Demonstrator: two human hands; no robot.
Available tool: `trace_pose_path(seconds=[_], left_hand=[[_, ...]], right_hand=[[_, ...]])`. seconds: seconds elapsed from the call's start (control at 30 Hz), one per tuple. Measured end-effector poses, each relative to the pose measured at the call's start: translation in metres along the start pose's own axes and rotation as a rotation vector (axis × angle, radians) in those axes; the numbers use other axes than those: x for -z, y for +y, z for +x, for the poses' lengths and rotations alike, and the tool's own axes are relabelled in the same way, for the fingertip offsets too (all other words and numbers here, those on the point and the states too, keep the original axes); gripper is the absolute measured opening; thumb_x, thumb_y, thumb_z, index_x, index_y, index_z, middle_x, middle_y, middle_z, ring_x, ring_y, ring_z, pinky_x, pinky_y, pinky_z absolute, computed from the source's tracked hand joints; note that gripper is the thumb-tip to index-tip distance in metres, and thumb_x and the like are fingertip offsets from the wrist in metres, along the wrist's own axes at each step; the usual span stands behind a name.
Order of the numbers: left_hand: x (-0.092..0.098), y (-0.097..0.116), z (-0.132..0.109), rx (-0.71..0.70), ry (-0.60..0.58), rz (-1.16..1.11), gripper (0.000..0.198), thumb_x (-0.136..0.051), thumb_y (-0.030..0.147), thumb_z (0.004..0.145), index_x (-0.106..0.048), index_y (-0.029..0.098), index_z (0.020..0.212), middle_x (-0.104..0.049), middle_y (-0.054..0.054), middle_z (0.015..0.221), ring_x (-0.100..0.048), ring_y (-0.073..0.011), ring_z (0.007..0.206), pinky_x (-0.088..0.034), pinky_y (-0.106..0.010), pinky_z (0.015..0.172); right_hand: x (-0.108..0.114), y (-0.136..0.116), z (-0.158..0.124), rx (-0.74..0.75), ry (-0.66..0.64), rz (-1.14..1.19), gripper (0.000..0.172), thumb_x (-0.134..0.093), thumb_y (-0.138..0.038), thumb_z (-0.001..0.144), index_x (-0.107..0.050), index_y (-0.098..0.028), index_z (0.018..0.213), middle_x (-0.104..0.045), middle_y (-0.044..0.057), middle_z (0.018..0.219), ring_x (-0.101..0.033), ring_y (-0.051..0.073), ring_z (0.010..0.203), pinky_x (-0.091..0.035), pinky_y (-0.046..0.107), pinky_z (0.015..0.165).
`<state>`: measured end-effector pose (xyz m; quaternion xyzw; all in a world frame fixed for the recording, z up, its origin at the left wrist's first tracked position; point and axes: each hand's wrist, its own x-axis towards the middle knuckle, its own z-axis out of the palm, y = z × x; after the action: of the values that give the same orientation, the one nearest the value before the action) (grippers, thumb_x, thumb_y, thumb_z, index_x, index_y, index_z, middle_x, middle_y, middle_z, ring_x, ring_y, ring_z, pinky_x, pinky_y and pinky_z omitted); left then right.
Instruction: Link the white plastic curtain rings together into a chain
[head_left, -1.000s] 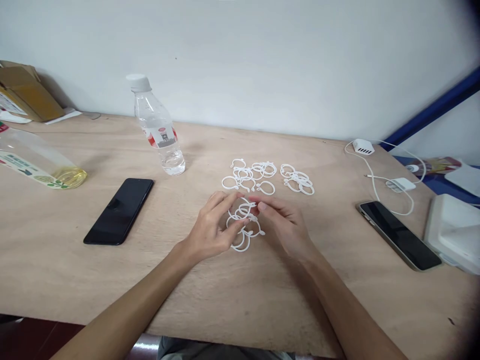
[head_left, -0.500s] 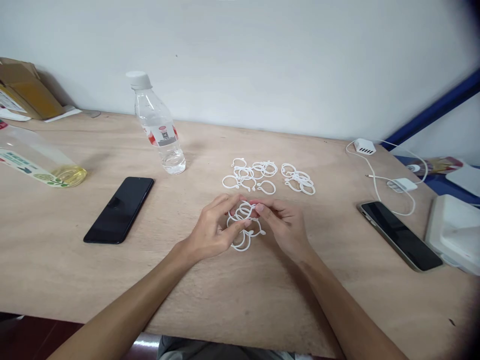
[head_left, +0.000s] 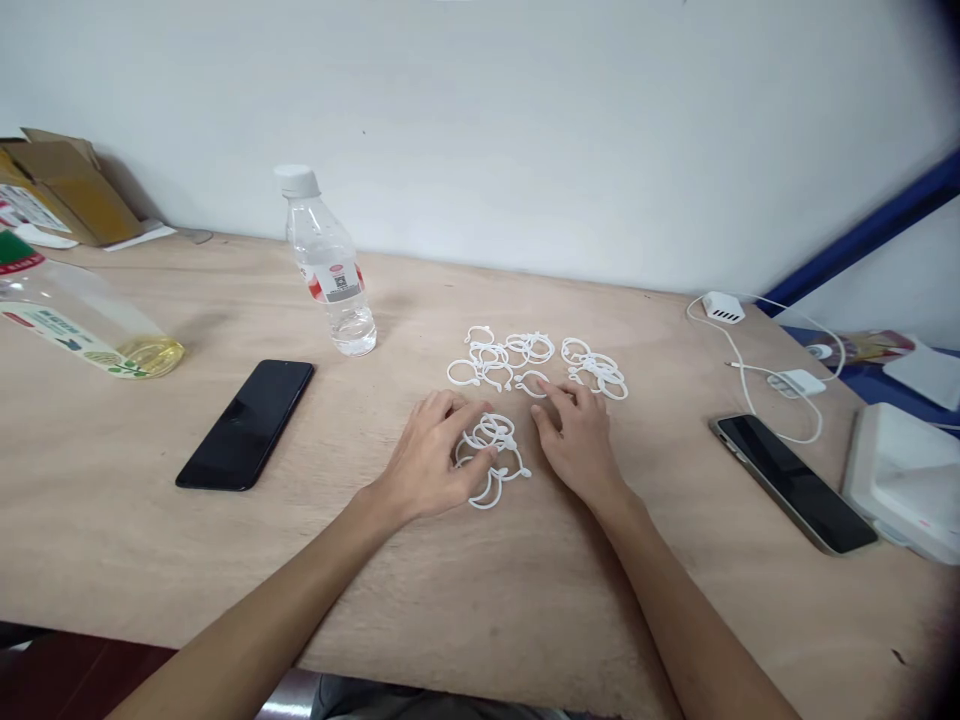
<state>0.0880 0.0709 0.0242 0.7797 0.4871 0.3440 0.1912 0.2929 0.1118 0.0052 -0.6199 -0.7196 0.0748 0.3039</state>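
Note:
White plastic rings with small knobbed ends lie in three loose groups on the wooden table. Beside the near group [head_left: 491,430] is my left hand [head_left: 431,460], its thumb and index finger apart around the left side of the rings, the thumb over one of them. My right hand [head_left: 581,440] reaches forward, thumb and fingers spread. Its index fingertip is at a single ring [head_left: 529,383] on the edge of the far middle group [head_left: 491,352]; I cannot tell if they touch. Further right lies another overlapping group [head_left: 598,370], just past the right fingers.
A clear water bottle [head_left: 341,290] stands at back left. A black phone [head_left: 247,425] and an oil bottle [head_left: 150,355] are on the left, a cardboard box [head_left: 82,195] behind. To the right are another phone [head_left: 802,485], a charger [head_left: 724,307] with cables and a white device [head_left: 907,480].
My right hand has left the near rings and moved forward to the far middle group, fingers spreading. My left hand stays by the near rings. The view has shifted slightly.

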Motion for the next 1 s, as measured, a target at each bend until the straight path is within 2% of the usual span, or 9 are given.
trace_pose_path(seconds=[0.13, 0.2, 0.3, 0.4, 0.5, 0.67, 0.77, 0.9, 1.0], left_hand=[[0.0, 0.002, -0.001, 0.044, -0.071, 0.035, 0.041, -0.064, 0.029, 0.078, -0.064, 0.022, 0.118, -0.052, -0.007, 0.102, -0.049, -0.0247, 0.098, -0.042, -0.045, 0.092], [0.002, 0.004, -0.001, 0.041, -0.083, 0.012, 0.045, -0.066, 0.035, 0.079, -0.062, 0.021, 0.122, -0.051, -0.008, 0.102, -0.048, -0.0243, 0.097, -0.042, -0.045, 0.092], [0.003, 0.004, 0.0, 0.034, -0.035, -0.03, 0.05, -0.064, 0.041, 0.082, -0.059, 0.021, 0.127, -0.052, -0.009, 0.105, -0.048, -0.0248, 0.101, -0.042, -0.045, 0.094], [0.001, 0.002, 0.0, 0.055, 0.033, -0.111, 0.052, -0.061, 0.04, 0.086, -0.052, 0.022, 0.133, -0.053, -0.011, 0.119, -0.048, -0.0259, 0.114, -0.039, -0.046, 0.102], [-0.001, 0.001, 0.001, 0.072, 0.082, -0.217, 0.056, -0.06, 0.041, 0.087, -0.046, 0.022, 0.138, -0.054, -0.011, 0.128, -0.05, -0.0257, 0.118, -0.039, -0.045, 0.104], [0.0, 0.007, 0.003, 0.165, 0.066, -0.375, 0.044, -0.059, 0.038, 0.087, -0.058, 0.016, 0.125, -0.068, -0.009, 0.111, -0.061, -0.0235, 0.102, -0.046, -0.039, 0.094], [0.002, 0.01, 0.004, 0.183, 0.067, -0.361, 0.037, -0.058, 0.034, 0.087, -0.061, 0.015, 0.119, -0.07, -0.007, 0.095, -0.063, -0.0209, 0.089, -0.048, -0.036, 0.086], [0.003, 0.009, 0.004, 0.103, 0.118, -0.273, 0.031, -0.057, 0.027, 0.085, -0.065, 0.014, 0.112, -0.069, -0.005, 0.09, -0.06, -0.0187, 0.082, -0.047, -0.035, 0.083], [0.004, 0.01, 0.004, 0.109, 0.052, -0.415, 0.027, -0.056, 0.029, 0.086, -0.066, 0.015, 0.107, -0.069, -0.006, 0.094, -0.061, -0.0168, 0.08, -0.048, -0.03, 0.077]], right_hand=[[-0.007, 0.006, 0.001, 0.053, -0.027, -0.073, 0.025, -0.05, -0.028, 0.087, -0.072, -0.02, 0.097, -0.06, 0.011, 0.09, -0.052, 0.028, 0.093, -0.043, 0.046, 0.087], [-0.006, 0.002, 0.001, 0.076, 0.017, -0.003, 0.022, -0.05, -0.027, 0.087, -0.071, -0.019, 0.087, -0.06, 0.009, 0.082, -0.053, 0.026, 0.087, -0.044, 0.043, 0.084], [0.001, -0.011, -0.002, 0.018, 0.046, 0.219, 0.02, -0.051, -0.031, 0.088, -0.067, -0.018, 0.087, -0.064, 0.007, 0.081, -0.055, 0.021, 0.078, -0.045, 0.038, 0.077], [0.009, -0.028, -0.01, -0.092, -0.041, 0.486, 0.024, -0.051, -0.04, 0.09, -0.063, -0.019, 0.091, -0.066, 0.003, 0.078, -0.057, 0.018, 0.07, -0.045, 0.032, 0.069], [0.014, -0.046, -0.023, -0.098, -0.191, 0.679, 0.024, -0.052, -0.042, 0.09, -0.062, -0.021, 0.091, -0.065, 0.0, 0.074, -0.058, 0.015, 0.067, -0.045, 0.028, 0.065], [0.014, -0.063, -0.033, -0.105, -0.281, 0.872, 0.022, -0.056, -0.041, 0.089, -0.066, -0.021, 0.091, -0.066, 0.0, 0.074, -0.06, 0.015, 0.068, -0.047, 0.027, 0.063], [0.016, -0.063, -0.031, -0.112, -0.306, 0.891, 0.023, -0.058, -0.04, 0.087, -0.07, -0.02, 0.089, -0.067, 0.002, 0.075, -0.061, 0.016, 0.07, -0.048, 0.028, 0.064], [0.017, -0.059, -0.025, -0.207, -0.213, 0.93, 0.022, -0.063, -0.037, 0.081, -0.072, -0.02, 0.093, -0.07, 0.003, 0.078, -0.062, 0.016, 0.071, -0.049, 0.029, 0.065], [0.016, -0.055, -0.02, -0.289, -0.161, 1.023, 0.025, -0.064, -0.038, 0.08, -0.072, -0.022, 0.097, -0.067, 0.0, 0.073, -0.06, 0.015, 0.07, -0.048, 0.028, 0.066]])
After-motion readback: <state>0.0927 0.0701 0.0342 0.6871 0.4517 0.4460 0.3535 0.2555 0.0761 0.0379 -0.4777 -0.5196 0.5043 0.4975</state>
